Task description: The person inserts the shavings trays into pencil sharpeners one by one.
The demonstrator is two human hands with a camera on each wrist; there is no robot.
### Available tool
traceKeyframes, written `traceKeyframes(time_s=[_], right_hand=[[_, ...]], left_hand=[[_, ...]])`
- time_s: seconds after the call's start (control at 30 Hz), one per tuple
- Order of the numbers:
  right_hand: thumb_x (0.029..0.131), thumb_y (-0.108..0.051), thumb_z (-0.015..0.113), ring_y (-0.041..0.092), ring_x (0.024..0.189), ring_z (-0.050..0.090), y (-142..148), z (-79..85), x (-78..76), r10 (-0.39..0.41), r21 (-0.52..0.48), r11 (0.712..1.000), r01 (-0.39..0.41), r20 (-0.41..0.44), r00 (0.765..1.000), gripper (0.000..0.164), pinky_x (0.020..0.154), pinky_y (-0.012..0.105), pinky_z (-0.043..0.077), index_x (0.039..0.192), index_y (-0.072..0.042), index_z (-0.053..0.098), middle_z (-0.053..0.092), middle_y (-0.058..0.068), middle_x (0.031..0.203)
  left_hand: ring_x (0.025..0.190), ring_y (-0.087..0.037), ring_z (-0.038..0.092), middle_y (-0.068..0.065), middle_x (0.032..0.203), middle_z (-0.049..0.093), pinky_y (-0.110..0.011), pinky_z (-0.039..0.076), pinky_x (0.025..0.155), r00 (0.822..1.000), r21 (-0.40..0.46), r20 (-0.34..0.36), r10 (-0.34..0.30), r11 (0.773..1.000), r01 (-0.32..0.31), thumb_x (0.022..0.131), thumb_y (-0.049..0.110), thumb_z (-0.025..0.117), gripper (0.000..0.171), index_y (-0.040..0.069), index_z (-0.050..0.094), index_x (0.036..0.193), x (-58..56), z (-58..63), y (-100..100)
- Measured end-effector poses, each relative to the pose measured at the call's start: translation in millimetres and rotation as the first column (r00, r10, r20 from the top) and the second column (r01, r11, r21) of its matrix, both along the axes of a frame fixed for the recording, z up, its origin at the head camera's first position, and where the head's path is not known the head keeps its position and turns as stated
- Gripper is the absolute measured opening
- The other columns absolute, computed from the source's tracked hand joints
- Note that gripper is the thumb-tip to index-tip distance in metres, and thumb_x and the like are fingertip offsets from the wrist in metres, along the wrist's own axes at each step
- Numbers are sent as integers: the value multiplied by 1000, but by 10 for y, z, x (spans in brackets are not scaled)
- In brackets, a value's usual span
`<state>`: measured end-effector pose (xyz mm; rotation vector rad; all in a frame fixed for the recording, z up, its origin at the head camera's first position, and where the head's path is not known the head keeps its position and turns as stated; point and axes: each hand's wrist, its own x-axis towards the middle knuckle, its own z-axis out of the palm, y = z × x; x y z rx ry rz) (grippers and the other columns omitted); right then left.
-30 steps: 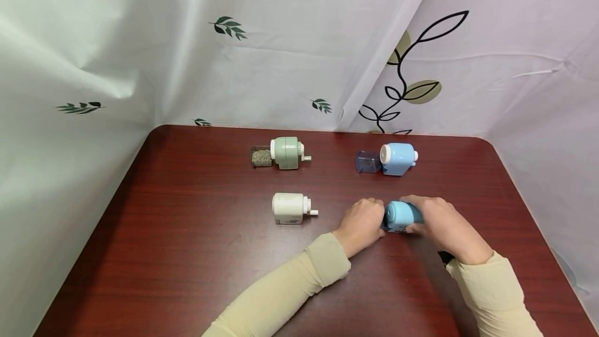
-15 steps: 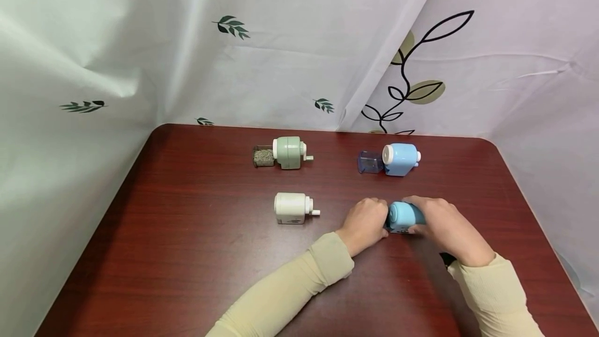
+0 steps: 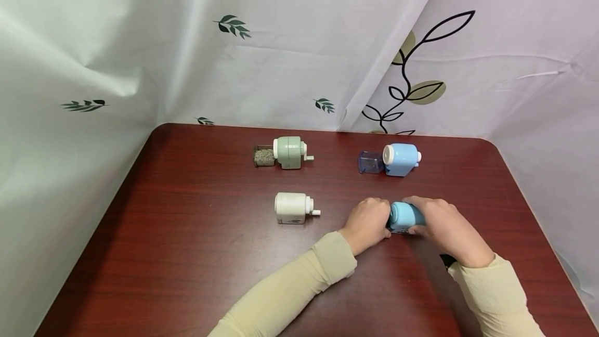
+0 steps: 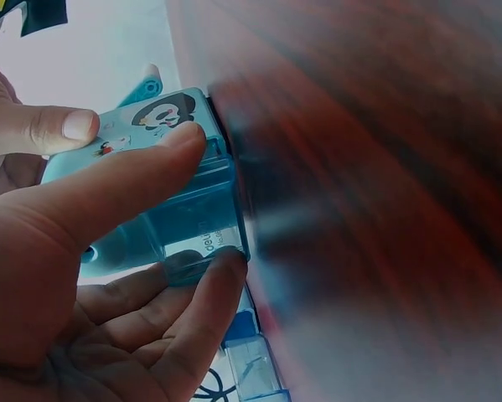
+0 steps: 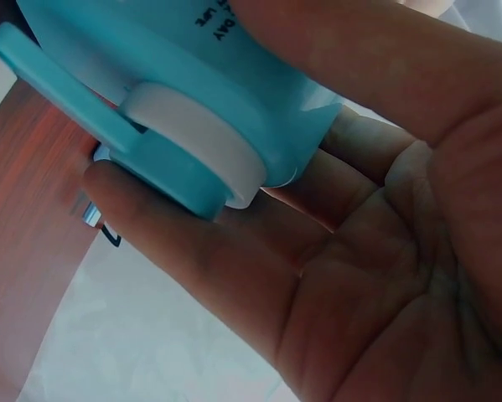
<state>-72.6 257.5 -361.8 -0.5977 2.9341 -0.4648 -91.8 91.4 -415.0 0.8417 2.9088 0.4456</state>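
A teal hand-crank pencil sharpener (image 3: 405,215) stands on the table between the two hands. My right hand (image 3: 446,225) grips its body from the right, thumb on the near side and fingers on the far side. Its crank handle (image 5: 70,92) and white ring (image 5: 196,142) show in the right wrist view. My left hand (image 3: 367,224) pinches the see-through shavings drawer (image 4: 192,205) on the sharpener's left side, thumb on one side and fingers on the other. In the left wrist view a panda print (image 4: 168,115) shows on the body. Head view: the left hand hides most of the drawer.
A light blue sharpener (image 3: 401,160) with its drawer (image 3: 370,163) pulled out stands behind. A green sharpener (image 3: 288,153) stands back left, its drawer (image 3: 264,156) out and holding shavings. A cream sharpener (image 3: 291,208) is left of the hands. Curtains border the dark red table (image 3: 187,254).
My left hand has edged right, narrowing the gap between it and the teal sharpener's body. The right hand keeps its grip. The whole head view has shifted slightly.
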Motion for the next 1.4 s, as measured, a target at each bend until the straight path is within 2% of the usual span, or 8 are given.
traceKeyframes(time_s=[0.8,1.4], right_hand=[[67,-1,91,29,82,64,-6,-6,-4,1,3,1000,-1,-25,1000,53,75,51,53,114,-1,67,70,11,100],[67,-1,91,29,83,64,-7,-4,4,-2,3,1000,2,-24,1000,53,76,51,53,115,-1,67,70,11,101]], left_hand=[[93,-10,68,2,102,71,-22,53,83,1000,22,5,-11,1000,11,76,37,90,50,11,69,112,-25,-17,69],[90,-10,68,1,99,71,-21,54,78,1000,47,25,1,999,-2,75,35,91,48,10,68,109,-32,-3,82]])
